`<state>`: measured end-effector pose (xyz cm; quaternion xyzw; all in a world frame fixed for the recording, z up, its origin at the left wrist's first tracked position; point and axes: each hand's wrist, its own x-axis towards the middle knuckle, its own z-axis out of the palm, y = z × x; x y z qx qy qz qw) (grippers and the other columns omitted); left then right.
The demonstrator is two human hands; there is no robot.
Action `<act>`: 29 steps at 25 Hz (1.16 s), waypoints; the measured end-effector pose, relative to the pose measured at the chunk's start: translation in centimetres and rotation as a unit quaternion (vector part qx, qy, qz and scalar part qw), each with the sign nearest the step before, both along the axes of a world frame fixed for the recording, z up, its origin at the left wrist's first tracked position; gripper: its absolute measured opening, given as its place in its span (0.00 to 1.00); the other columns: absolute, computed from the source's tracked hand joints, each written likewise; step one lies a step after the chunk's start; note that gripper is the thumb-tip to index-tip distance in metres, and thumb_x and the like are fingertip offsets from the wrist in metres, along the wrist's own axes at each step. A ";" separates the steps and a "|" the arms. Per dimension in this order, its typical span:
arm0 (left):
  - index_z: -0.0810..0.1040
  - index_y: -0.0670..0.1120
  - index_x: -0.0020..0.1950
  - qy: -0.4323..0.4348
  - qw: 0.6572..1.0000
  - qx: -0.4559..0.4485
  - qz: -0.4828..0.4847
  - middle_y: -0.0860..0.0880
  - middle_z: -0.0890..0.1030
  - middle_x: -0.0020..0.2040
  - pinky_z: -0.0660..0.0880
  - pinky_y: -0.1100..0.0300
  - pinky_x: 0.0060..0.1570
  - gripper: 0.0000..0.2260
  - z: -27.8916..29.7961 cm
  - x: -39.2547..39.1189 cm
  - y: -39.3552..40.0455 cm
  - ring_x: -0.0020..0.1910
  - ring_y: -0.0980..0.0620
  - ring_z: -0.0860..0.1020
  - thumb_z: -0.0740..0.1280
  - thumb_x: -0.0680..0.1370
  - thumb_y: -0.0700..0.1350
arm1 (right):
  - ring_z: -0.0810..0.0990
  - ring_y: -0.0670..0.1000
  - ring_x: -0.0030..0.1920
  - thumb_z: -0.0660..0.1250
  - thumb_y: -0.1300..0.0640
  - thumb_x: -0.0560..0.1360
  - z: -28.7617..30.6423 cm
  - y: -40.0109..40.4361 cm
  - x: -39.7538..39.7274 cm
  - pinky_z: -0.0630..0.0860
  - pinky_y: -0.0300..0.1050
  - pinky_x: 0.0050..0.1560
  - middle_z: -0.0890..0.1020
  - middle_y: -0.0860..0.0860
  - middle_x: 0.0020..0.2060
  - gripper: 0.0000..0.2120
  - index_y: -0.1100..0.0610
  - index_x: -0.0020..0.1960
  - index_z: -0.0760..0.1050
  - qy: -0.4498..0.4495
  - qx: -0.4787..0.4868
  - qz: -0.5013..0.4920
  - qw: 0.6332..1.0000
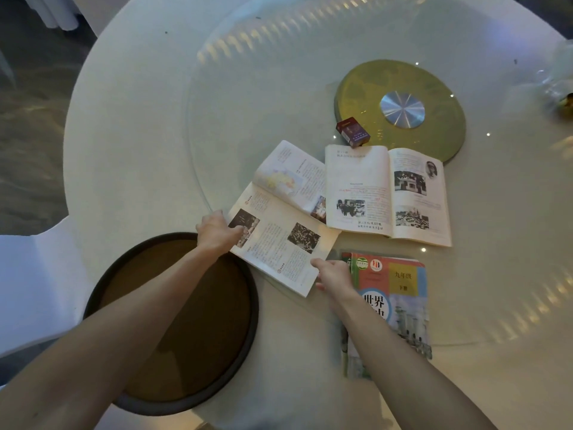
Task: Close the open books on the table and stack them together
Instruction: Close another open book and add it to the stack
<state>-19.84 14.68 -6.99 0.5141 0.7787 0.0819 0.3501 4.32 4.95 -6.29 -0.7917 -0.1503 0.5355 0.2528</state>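
- A round white table (130, 144) fills most of the view, with a large glass turntable (248, 88) set over its middle and a gold disc (434, 88) with a silver hub at the turntable's centre.
- Grey patterned floor shows past the table's far left edge, and a white chair (34, 274) stands at its near left edge.
- A round brown tray (254, 305) with a dark rim sits at the table's near edge, under the left forearm.
- A small dark red box (353, 133) lies beside the gold disc's near edge.
- Two open books lie side by side near the table's middle; the left open book (279, 231) overlaps the right open book (387, 193) at one corner.
- The left hand (217, 231) grips the left open book's left edge, fingers curled over the page.
- The right hand (333, 273) pinches that book's near corner; the fingertips are tucked out of sight.
- A closed book (400, 305) with a colourful cover lies towards the near right edge, touching the right hand and partly covered by the right forearm.
- Clear glassware (558, 76) at the far right edge is blurred and cut off.
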 end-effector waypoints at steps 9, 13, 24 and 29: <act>0.82 0.46 0.48 -0.053 0.998 -0.026 0.014 0.51 0.84 0.40 0.70 0.59 0.33 0.07 1.6 -1.3 -1.2 0.38 0.53 0.81 0.67 0.77 0.47 | 0.80 0.49 0.38 0.68 0.61 0.79 0.5 -0.8 -0.4 0.77 0.46 0.35 0.82 0.52 0.41 0.08 0.59 0.42 0.73 0.003 -0.021 -0.035 0.999; 0.76 0.42 0.49 -0.152 0.982 -0.066 0.096 0.46 0.84 0.43 0.71 0.61 0.30 0.04 1.3 -1.7 -3.5 0.36 0.53 0.82 0.67 0.77 0.42 | 0.85 0.56 0.45 0.66 0.62 0.80 1.2 -2.3 -0.4 0.83 0.50 0.40 0.85 0.57 0.47 0.03 0.62 0.51 0.76 0.081 -0.030 -0.057 0.995; 0.87 0.44 0.44 -0.355 0.916 -0.163 0.090 0.46 0.85 0.36 0.79 0.62 0.32 0.09 4.8 -4.3 -9.7 0.31 0.55 0.81 0.76 0.69 0.49 | 0.85 0.53 0.42 0.71 0.65 0.76 4.0 -5.6 4.0 0.84 0.50 0.39 0.86 0.58 0.48 0.17 0.58 0.64 0.75 0.099 0.060 -0.085 0.990; 0.89 0.41 0.43 -0.456 0.864 -0.167 0.138 0.47 0.83 0.33 0.75 0.65 0.26 0.08 5.1 -4.0 -9.8 0.27 0.56 0.79 0.74 0.74 0.45 | 0.83 0.56 0.48 0.68 0.65 0.76 5.7 -5.6 5.1 0.85 0.45 0.32 0.83 0.62 0.52 0.07 0.64 0.52 0.82 0.172 0.080 -0.094 0.977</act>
